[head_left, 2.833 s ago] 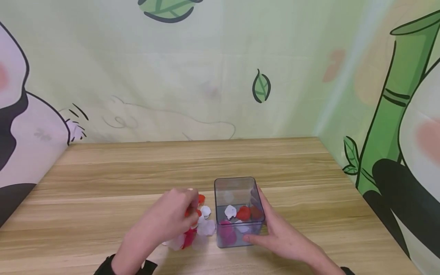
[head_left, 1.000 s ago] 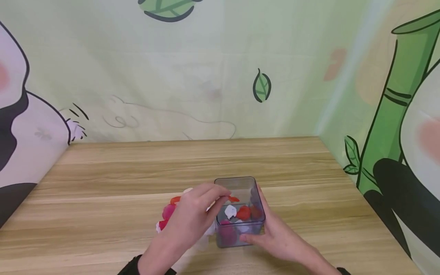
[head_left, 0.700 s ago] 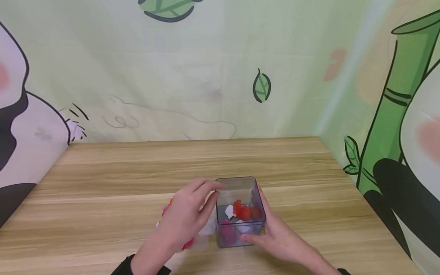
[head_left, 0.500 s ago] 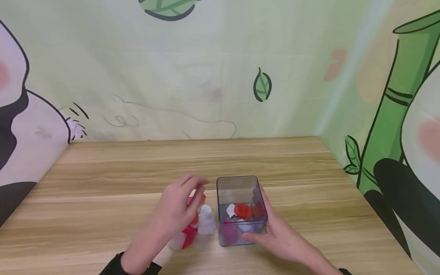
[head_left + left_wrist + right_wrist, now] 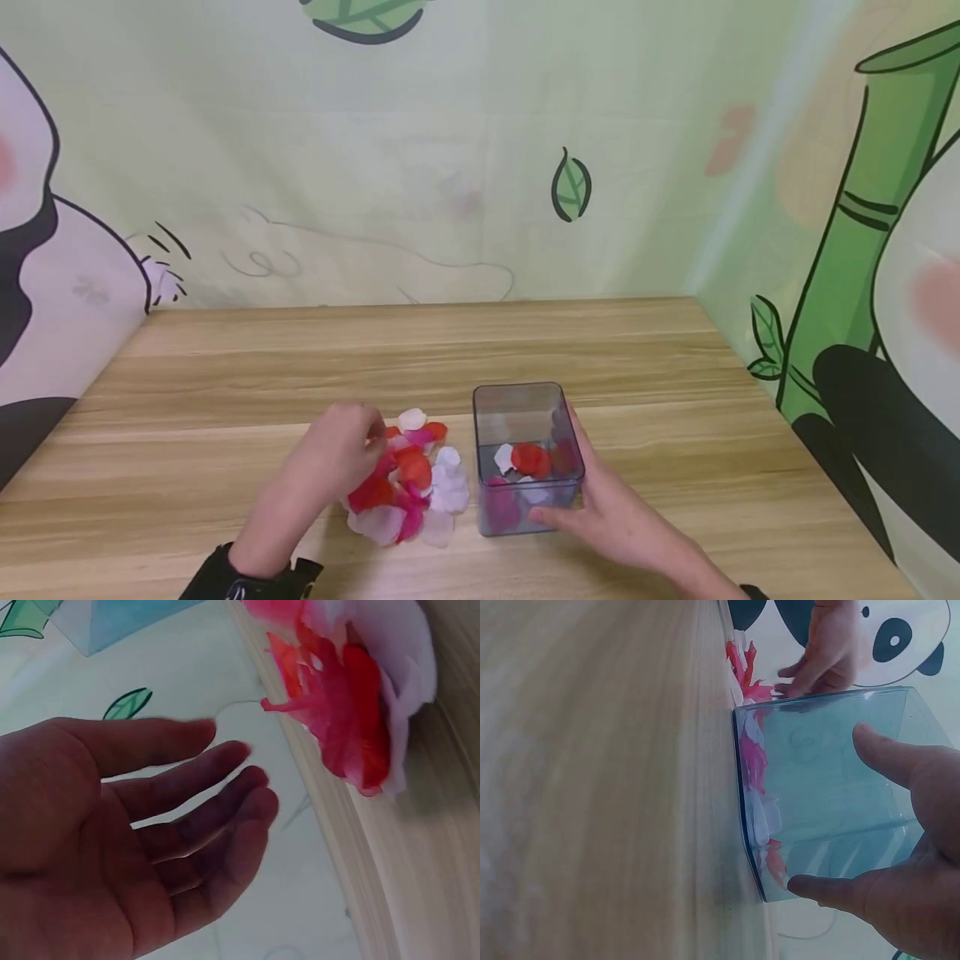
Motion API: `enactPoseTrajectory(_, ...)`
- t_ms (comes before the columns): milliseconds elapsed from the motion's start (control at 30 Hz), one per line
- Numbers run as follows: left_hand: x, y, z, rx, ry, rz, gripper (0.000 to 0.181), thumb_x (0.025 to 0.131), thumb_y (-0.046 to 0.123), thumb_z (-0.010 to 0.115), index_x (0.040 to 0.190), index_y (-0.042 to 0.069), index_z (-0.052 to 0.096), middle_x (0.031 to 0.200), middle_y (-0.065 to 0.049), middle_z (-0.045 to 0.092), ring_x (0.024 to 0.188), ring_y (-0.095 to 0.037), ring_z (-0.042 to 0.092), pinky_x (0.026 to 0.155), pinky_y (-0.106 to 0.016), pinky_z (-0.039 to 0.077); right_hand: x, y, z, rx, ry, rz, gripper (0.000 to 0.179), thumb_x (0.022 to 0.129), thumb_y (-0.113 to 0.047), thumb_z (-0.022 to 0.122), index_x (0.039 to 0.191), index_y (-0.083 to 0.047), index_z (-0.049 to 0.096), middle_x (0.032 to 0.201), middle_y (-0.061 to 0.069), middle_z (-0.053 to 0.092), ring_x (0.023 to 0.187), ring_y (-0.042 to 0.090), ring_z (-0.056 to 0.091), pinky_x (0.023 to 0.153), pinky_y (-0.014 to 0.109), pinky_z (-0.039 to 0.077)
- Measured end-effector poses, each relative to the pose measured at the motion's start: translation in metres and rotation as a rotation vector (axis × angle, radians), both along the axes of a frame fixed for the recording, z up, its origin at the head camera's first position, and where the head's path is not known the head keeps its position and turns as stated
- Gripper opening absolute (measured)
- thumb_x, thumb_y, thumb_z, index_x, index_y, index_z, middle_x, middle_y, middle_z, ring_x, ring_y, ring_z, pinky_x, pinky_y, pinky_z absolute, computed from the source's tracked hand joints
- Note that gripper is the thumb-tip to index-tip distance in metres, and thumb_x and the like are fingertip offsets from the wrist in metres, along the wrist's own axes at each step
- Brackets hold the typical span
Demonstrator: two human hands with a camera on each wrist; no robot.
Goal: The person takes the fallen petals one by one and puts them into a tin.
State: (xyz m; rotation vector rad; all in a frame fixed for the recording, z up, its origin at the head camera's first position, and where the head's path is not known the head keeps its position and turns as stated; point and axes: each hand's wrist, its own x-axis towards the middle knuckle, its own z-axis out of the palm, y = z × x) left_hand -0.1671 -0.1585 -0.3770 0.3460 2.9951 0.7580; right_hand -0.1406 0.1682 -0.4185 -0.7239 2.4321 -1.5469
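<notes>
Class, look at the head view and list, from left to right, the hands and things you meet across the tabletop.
Left hand, heap of petals, see-through box, right hand.

On the table, a heap of petals is spread just left of a box. More petals are contained on the box's floor. The box is gripped at its right by the right hand; the left hand is positioned above the heap's left side. Behind the table, a backdrop is placed.
</notes>
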Motion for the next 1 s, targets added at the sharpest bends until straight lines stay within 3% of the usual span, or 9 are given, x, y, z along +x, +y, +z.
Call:
enactPoseTrajectory(133, -0.002, -0.002, -0.005, -0.019, -0.092, 0.01, 0.011, 0.087, 0.007, 0.08, 0.087, 0.003, 0.069, 0.074, -0.004, 0.061, 0.063, -0.017, 0.056, 0.055, -0.03, 0.051, 0.0, 0.0, 0.0, 0.01, 0.0, -0.006, 0.128, 0.083, -0.013, 0.088, 0.163, -0.038, -0.008, 0.163, 0.012, 0.032, 0.141, 0.032, 0.043, 0.117, 0.054, 0.027)
enactPoseTrajectory(367, -0.006, 0.002, -0.014, -0.022, -0.094, 0.011, 0.018, 0.082, 0.005, 0.086, 0.088, 0.004, 0.069, 0.075, -0.004, 0.06, 0.065, -0.018, 0.055, 0.056, -0.029, 0.052, 0.0, 0.0, -0.001, 0.003, 0.006, -0.003, 0.128, 0.082, -0.013, 0.088, 0.164, -0.037, -0.007, 0.159, 0.012, 0.037, 0.139, 0.031, 0.046, 0.116, 0.055, 0.029)
enactPoseTrajectory(567, -0.006, 0.007, -0.017, -0.03, -0.046, -0.004, 0.015, 0.081, -0.002, 0.083, 0.085, 0.005, 0.071, 0.074, -0.003, 0.061, 0.065, -0.018, 0.055, 0.058, -0.029, 0.054, 0.0, 0.001, -0.001, -0.012, 0.001, 0.004, 0.128, 0.082, -0.013, 0.088, 0.164, -0.037, -0.007, 0.159, 0.011, 0.037, 0.138, 0.03, 0.046, 0.116, 0.055, 0.029)
enactPoseTrajectory(800, -0.004, 0.008, -0.008, 0.004, 0.008, 0.002, 0.014, 0.083, -0.008, 0.079, 0.085, 0.005, 0.073, 0.075, -0.003, 0.063, 0.067, -0.019, 0.056, 0.059, -0.031, 0.054, 0.0, 0.001, 0.0, 0.016, -0.008, -0.008, 0.128, 0.082, -0.016, 0.088, 0.163, -0.038, -0.008, 0.165, 0.011, 0.028, 0.143, 0.031, 0.041, 0.117, 0.053, 0.027)
enactPoseTrajectory(1000, -0.001, 0.009, 0.002, 0.045, 0.131, -0.003, 0.015, 0.083, -0.01, 0.076, 0.083, 0.005, 0.076, 0.075, -0.002, 0.066, 0.068, -0.019, 0.058, 0.063, -0.033, 0.055, 0.0, 0.001, -0.001, -0.001, -0.007, -0.001, 0.128, 0.082, -0.014, 0.088, 0.164, -0.039, -0.007, 0.161, 0.01, 0.034, 0.14, 0.031, 0.045, 0.116, 0.054, 0.029)
